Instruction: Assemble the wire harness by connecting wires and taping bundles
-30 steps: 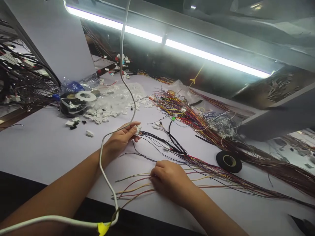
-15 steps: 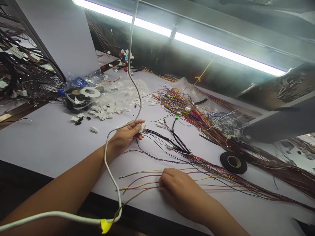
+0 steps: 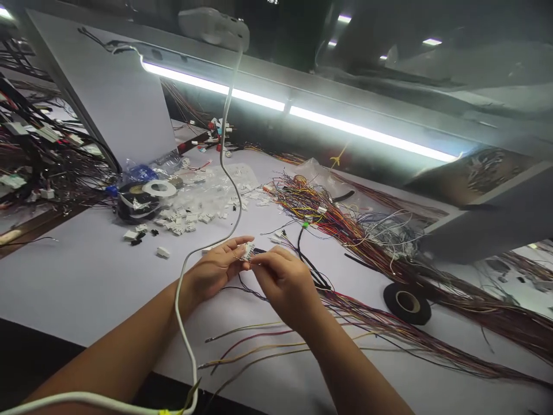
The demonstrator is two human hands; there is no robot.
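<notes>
Between the thumb and fingers of my left hand [image 3: 218, 268] is a white connector housing [image 3: 249, 251], its face turned to the right. Dark wires run from it and pass behind my right hand [image 3: 287, 282]. My right fingers are pinched right at the connector's lower edge, closed on a thin wire whose end is hard to make out. Below my hands, several loose wires [image 3: 254, 347] in yellow, red and brown lie across the table with bare terminal ends to the left. They join a long wire bundle [image 3: 371, 320] on the right.
White connector housings [image 3: 184, 218] are heaped at the left beside tape rolls [image 3: 144, 199]. A tangled harness [image 3: 311, 199] lies at the back, and a black tape roll [image 3: 407, 302] at the right. A white cable [image 3: 184, 323] hangs down across my left forearm.
My right hand has risen from the loose wires to the connector and now pinches a thin wire there. My left hand still holds the connector. The camera view has tilted up.
</notes>
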